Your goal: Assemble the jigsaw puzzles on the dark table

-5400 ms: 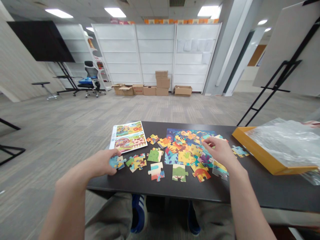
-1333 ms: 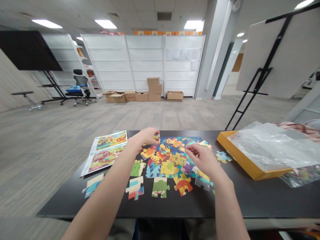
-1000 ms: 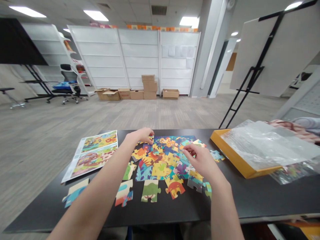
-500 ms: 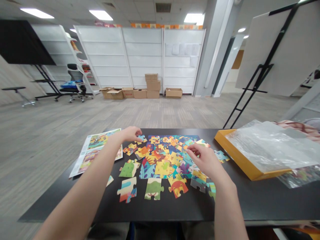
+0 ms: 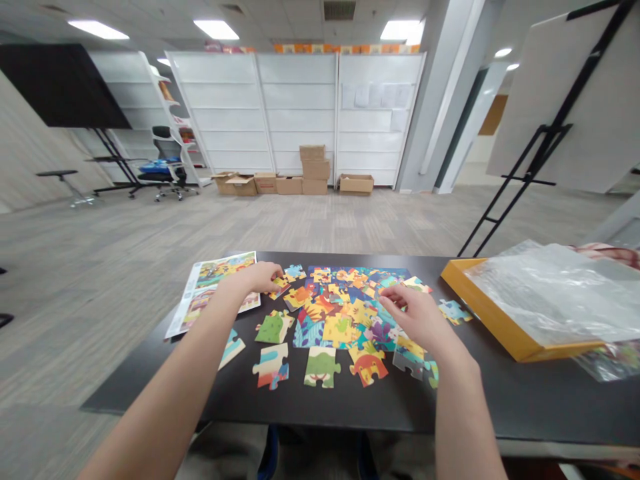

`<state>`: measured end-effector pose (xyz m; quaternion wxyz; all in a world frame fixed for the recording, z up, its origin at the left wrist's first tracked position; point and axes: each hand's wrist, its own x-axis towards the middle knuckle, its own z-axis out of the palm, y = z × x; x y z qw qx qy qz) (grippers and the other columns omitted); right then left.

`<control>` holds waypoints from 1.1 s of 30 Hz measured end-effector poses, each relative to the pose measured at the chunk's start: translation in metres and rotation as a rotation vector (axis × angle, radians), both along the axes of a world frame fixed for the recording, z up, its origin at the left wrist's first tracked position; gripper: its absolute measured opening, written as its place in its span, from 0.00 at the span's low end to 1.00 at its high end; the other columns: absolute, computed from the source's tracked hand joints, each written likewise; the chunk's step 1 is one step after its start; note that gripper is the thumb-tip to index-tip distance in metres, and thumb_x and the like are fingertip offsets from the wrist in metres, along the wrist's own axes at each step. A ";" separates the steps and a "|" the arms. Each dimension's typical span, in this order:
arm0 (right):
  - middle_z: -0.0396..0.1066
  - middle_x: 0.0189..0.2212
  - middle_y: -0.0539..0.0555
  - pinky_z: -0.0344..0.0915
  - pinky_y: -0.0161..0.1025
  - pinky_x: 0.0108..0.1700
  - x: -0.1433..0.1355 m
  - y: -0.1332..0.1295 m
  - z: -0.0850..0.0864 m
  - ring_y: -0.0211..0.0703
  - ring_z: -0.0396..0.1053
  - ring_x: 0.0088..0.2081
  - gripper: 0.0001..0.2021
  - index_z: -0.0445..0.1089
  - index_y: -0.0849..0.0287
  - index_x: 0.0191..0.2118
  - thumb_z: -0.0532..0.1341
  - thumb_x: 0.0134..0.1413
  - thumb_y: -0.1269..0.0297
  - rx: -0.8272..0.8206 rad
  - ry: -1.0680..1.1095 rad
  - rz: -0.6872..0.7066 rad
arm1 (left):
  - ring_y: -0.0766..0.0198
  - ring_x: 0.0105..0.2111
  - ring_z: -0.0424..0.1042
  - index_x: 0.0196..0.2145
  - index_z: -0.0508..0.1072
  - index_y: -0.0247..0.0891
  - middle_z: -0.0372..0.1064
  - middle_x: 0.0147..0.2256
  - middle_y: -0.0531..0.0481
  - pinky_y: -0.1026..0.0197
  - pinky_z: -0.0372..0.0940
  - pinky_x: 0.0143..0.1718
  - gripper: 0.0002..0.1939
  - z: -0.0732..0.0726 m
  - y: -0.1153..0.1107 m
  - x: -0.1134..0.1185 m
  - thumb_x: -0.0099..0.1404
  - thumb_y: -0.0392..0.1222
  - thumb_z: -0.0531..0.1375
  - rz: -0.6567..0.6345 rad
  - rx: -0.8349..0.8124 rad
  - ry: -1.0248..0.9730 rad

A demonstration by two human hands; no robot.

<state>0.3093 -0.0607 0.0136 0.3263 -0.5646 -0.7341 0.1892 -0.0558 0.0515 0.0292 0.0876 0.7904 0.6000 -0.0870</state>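
My left hand [image 5: 263, 277] is at the left side of the puzzle pile, its fingers closed on the edge of an orange-and-yellow puzzle piece [image 5: 280, 287] that they partly cover. Just beyond it lies a light blue piece [image 5: 295, 272]. Over the right part of the pile is my right hand [image 5: 407, 308], fingers loosely curled and thumb apart, with nothing seen in it. Overlapping pieces cover a dark blue picture board [image 5: 390, 273]. Nearer me lie a green piece [image 5: 321, 367], a red-faced piece [image 5: 369, 364] and a cream-and-red piece [image 5: 271, 365].
Printed picture sheets [image 5: 200, 288] lie on the black table [image 5: 350, 408] at left. A yellow box [image 5: 493, 313] holding clear plastic [image 5: 545, 293] stands at right. Beyond the table are cardboard boxes [image 5: 315, 169] and a board stand [image 5: 530, 160].
My left hand has come down from beside the light blue piece onto the orange-and-yellow one. My right hand stays over the pile. The whole view has shifted slightly.
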 end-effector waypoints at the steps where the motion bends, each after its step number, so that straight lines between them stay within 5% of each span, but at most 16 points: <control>1: 0.79 0.33 0.55 0.70 0.42 0.37 -0.001 0.000 0.001 0.47 0.76 0.35 0.10 0.74 0.55 0.37 0.58 0.62 0.58 -0.001 -0.002 -0.001 | 0.53 0.48 0.76 0.52 0.76 0.39 0.77 0.51 0.42 0.60 0.68 0.48 0.24 0.000 -0.002 0.000 0.58 0.46 0.61 -0.001 0.014 0.000; 5: 0.79 0.33 0.54 0.70 0.42 0.37 -0.007 0.001 0.002 0.47 0.76 0.35 0.10 0.74 0.55 0.37 0.58 0.62 0.58 -0.004 -0.012 0.016 | 0.51 0.53 0.73 0.54 0.74 0.37 0.73 0.55 0.40 0.57 0.65 0.53 0.23 0.003 -0.024 0.001 0.63 0.44 0.57 0.001 0.122 -0.041; 8: 0.79 0.33 0.54 0.70 0.42 0.37 -0.010 0.001 0.000 0.47 0.76 0.35 0.10 0.74 0.55 0.37 0.57 0.62 0.58 -0.003 -0.040 0.020 | 0.53 0.45 0.76 0.46 0.77 0.38 0.78 0.45 0.42 0.57 0.67 0.46 0.18 0.014 -0.054 0.003 0.66 0.48 0.54 -0.002 0.200 -0.190; 14: 0.79 0.32 0.54 0.69 0.42 0.36 -0.012 0.002 -0.005 0.45 0.75 0.33 0.10 0.74 0.55 0.36 0.57 0.61 0.58 0.038 -0.057 0.048 | 0.53 0.42 0.76 0.44 0.77 0.43 0.78 0.42 0.49 0.59 0.68 0.42 0.22 0.018 -0.096 -0.004 0.51 0.50 0.65 -0.011 -0.060 -0.310; 19: 0.78 0.31 0.54 0.69 0.41 0.36 -0.013 0.002 -0.003 0.45 0.75 0.32 0.11 0.74 0.56 0.37 0.57 0.61 0.57 0.026 -0.044 0.048 | 0.51 0.47 0.74 0.53 0.73 0.42 0.75 0.49 0.46 0.58 0.68 0.46 0.34 0.001 -0.099 -0.007 0.45 0.43 0.68 0.033 -0.137 -0.262; 26: 0.79 0.31 0.54 0.69 0.41 0.35 -0.014 0.004 -0.009 0.45 0.75 0.31 0.11 0.75 0.56 0.37 0.58 0.61 0.57 0.025 -0.086 0.031 | 0.50 0.45 0.74 0.47 0.75 0.43 0.76 0.47 0.45 0.58 0.66 0.43 0.26 0.004 -0.102 0.000 0.46 0.42 0.66 -0.008 -0.084 -0.243; 33: 0.79 0.32 0.54 0.69 0.42 0.36 -0.013 0.005 -0.009 0.46 0.75 0.32 0.11 0.75 0.56 0.37 0.58 0.61 0.56 -0.008 -0.109 0.033 | 0.59 0.29 0.70 0.35 0.72 0.42 0.69 0.26 0.54 0.60 0.60 0.30 0.11 0.008 -0.108 -0.012 0.58 0.50 0.59 -0.085 -0.114 -0.417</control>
